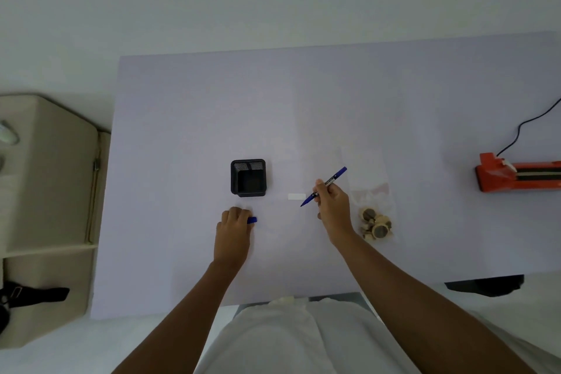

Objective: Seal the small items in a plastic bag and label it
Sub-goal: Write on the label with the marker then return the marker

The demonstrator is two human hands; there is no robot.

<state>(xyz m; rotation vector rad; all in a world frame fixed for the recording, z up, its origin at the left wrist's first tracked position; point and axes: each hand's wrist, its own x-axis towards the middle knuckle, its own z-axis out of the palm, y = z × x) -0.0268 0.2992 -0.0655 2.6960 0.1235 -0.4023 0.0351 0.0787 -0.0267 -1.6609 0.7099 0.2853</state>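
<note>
Blue marker (324, 187) uncapped, tip down just beside white label (296, 196); judged poised for writing. Right hand (332, 203) closed round marker barrel, label at its 9 o'clock. Left hand (233, 225) curled round blue cap (252, 220), resting on tabletop (182, 115), likely keeping cap handy. Clear plastic bag (370, 179) holding small round items (376, 223) lies flat at 3 o'clock of right hand, just beside it. Black mesh holder (248, 177) at 12 o'clock of left hand. Red sealer (516, 174) at tabletop's 3 o'clock edge, well apart.

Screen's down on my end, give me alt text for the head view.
The right hand holds an uncapped blue marker, tip beside a small white label on the table; the left hand grips its cap. A clear plastic bag holding small round items lies to the right of the right hand, a red sealer farther right.
</note>
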